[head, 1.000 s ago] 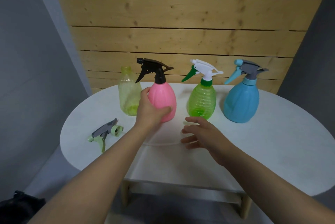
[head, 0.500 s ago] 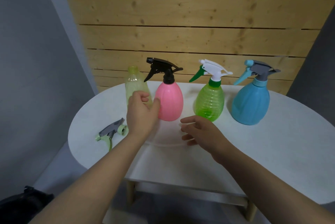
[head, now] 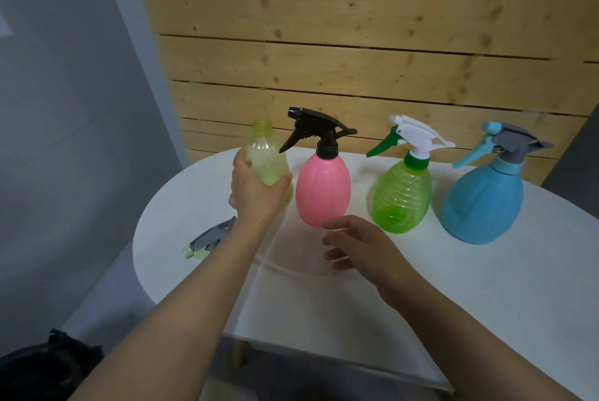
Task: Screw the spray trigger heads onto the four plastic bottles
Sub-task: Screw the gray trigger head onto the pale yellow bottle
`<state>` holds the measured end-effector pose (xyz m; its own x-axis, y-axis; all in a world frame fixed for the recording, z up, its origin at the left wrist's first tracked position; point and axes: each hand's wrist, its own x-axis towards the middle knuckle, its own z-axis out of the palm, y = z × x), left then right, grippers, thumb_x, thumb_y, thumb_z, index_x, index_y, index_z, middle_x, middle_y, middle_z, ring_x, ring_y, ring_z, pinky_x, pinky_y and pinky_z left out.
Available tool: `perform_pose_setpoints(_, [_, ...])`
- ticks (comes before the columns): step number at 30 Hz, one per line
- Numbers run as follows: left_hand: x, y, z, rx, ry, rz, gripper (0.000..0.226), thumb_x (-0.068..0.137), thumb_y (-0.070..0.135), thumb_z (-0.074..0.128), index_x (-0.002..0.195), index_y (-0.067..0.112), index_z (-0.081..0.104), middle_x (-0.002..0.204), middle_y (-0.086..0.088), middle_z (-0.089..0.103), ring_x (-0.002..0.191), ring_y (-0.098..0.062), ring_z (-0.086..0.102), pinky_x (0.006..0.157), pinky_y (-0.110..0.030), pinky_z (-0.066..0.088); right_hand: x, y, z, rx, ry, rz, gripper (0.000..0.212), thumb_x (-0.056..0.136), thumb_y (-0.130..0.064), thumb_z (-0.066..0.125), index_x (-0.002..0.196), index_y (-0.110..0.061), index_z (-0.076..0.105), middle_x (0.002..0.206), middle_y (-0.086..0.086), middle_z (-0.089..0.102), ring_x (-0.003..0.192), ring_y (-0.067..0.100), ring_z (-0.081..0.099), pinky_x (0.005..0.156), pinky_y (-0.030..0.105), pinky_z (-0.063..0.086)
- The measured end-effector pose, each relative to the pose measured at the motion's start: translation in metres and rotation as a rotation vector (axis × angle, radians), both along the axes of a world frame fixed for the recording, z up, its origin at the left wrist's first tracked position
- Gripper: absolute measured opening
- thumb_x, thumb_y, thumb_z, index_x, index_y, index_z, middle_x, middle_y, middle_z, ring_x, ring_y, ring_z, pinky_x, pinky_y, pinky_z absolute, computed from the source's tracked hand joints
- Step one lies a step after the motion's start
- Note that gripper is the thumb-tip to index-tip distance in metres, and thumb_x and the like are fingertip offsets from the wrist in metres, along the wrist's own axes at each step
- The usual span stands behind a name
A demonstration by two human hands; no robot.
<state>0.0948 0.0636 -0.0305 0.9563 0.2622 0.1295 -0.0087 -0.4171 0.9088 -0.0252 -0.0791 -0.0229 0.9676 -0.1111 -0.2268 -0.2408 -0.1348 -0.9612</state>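
Note:
My left hand (head: 254,190) is wrapped around the lower body of a pale yellow bottle (head: 265,154) whose neck is bare. To its right stand a pink bottle (head: 323,188) with a black trigger head, a green bottle (head: 402,196) with a white and green head, and a blue bottle (head: 483,203) with a grey and teal head. A loose grey and light-green trigger head (head: 207,240) lies on the table left of my forearm, partly hidden by it. My right hand (head: 359,243) hovers open in front of the pink bottle, holding nothing.
The bottles stand in a row on a white round table (head: 486,287) in front of a wooden plank wall (head: 356,44). A dark object (head: 42,365) sits on the floor at the lower left. The table's left edge is close to the loose head.
My left hand let go of the pink bottle, moved left and closed around the yellow bottle. My right hand stayed low in front of the pink bottle. The view shifted left.

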Motion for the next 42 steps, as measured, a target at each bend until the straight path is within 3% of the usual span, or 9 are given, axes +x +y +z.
perform_pose_setpoints(9, [-0.049, 0.027, 0.034, -0.185, -0.074, 0.168, 0.081, 0.066, 0.036, 0.076, 0.133, 0.024, 0.032, 0.132, -0.002, 0.045, 0.123, -0.022, 0.043, 0.105, -0.048, 0.034, -0.002, 0.003, 0.013, -0.011, -0.082, 0.022, 0.019, 0.087, -0.011, 0.059, 0.106, -0.012, 0.060, 0.098, 0.011, 0.065, 0.070, 0.015, 0.064, 0.061, 0.023, 0.052])
perform_pose_setpoints(15, [-0.104, 0.027, 0.048, -0.363, 0.163, -0.216, 0.073, 0.066, 0.036, 0.079, 0.126, 0.029, 0.038, 0.121, -0.002, 0.054, 0.106, -0.018, 0.057, 0.086, -0.032, 0.047, -0.021, 0.011, 0.025, -0.178, -0.267, 0.147, 0.067, 0.077, -0.032, 0.072, 0.136, -0.023, 0.041, 0.124, -0.003, 0.053, 0.109, 0.011, 0.056, 0.085, 0.020, 0.046])
perform_pose_setpoints(18, [-0.125, 0.026, 0.051, -0.381, 0.271, -0.410, 0.067, 0.059, 0.044, 0.079, 0.115, 0.031, 0.044, 0.117, 0.000, 0.061, 0.106, -0.017, 0.060, 0.092, -0.036, 0.049, -0.036, 0.010, 0.031, -0.141, -0.228, 0.264, 0.088, 0.068, -0.042, 0.073, 0.144, -0.027, 0.031, 0.138, -0.004, 0.046, 0.125, 0.012, 0.048, 0.098, 0.025, 0.045])
perform_pose_setpoints(23, [-0.141, 0.021, 0.052, -0.372, 0.344, -0.632, 0.066, 0.061, 0.047, 0.077, 0.119, 0.024, 0.054, 0.120, -0.002, 0.065, 0.111, -0.019, 0.061, 0.102, -0.044, 0.044, -0.061, 0.003, 0.037, -0.162, -0.221, 0.258, 0.080, 0.063, -0.043, 0.077, 0.132, -0.034, 0.038, 0.121, -0.011, 0.059, 0.109, 0.000, 0.058, 0.089, 0.018, 0.049])
perform_pose_setpoints(26, [-0.143, 0.020, 0.051, -0.354, 0.394, -0.774, 0.050, 0.079, 0.053, 0.059, 0.116, 0.020, 0.061, 0.116, -0.001, 0.066, 0.110, -0.017, 0.059, 0.101, -0.040, 0.044, -0.070, -0.012, 0.035, -0.238, -0.176, 0.231, 0.081, 0.068, -0.038, 0.080, 0.136, -0.031, 0.037, 0.110, -0.008, 0.061, 0.102, 0.007, 0.061, 0.086, 0.024, 0.051])
perform_pose_setpoints(30, [-0.128, 0.034, 0.047, 0.049, 0.178, -0.492, 0.041, 0.088, 0.056, 0.042, 0.102, 0.023, 0.061, 0.104, 0.005, 0.062, 0.101, -0.014, 0.057, 0.083, -0.032, 0.044, -0.071, -0.031, 0.043, -0.405, -0.144, 0.189, 0.080, 0.066, -0.043, 0.079, 0.132, -0.036, 0.037, 0.101, -0.010, 0.055, 0.091, 0.006, 0.057, 0.070, 0.019, 0.046])
perform_pose_setpoints(32, [-0.114, 0.049, 0.037, 0.360, 0.082, -0.321, 0.036, 0.090, 0.048, 0.044, 0.106, 0.021, 0.062, 0.115, -0.002, 0.061, 0.107, -0.022, 0.054, 0.090, -0.038, 0.044, -0.066, -0.038, 0.048, -0.458, -0.151, 0.166, 0.079, 0.065, -0.043, 0.080, 0.130, -0.037, 0.037, 0.096, -0.015, 0.052, 0.085, 0.002, 0.055, 0.063, 0.015, 0.042])
perform_pose_setpoints(35, [-0.096, 0.070, 0.019, 0.685, 0.212, -0.228, 0.042, 0.090, 0.046, 0.043, 0.119, 0.020, 0.058, 0.132, -0.009, 0.049, 0.122, -0.032, 0.043, 0.101, -0.043, 0.033, -0.058, -0.044, 0.050, -0.479, -0.162, 0.146, 0.078, 0.064, -0.041, 0.081, 0.130, -0.036, 0.038, 0.094, -0.019, 0.050, 0.081, 0.000, 0.054, 0.059, 0.012, 0.038])
perform_pose_setpoints(42, [-0.076, 0.088, 0.000, 0.696, 0.290, -0.283, 0.031, 0.088, 0.045, 0.047, 0.108, 0.021, 0.054, 0.113, -0.002, 0.057, 0.114, -0.029, 0.048, 0.083, -0.037, 0.030, -0.045, -0.047, 0.041, -0.557, -0.142, 0.219, 0.082, 0.063, -0.042, 0.081, 0.132, -0.035, 0.038, 0.096, -0.023, 0.047, 0.085, -0.001, 0.052, 0.061, 0.013, 0.039])
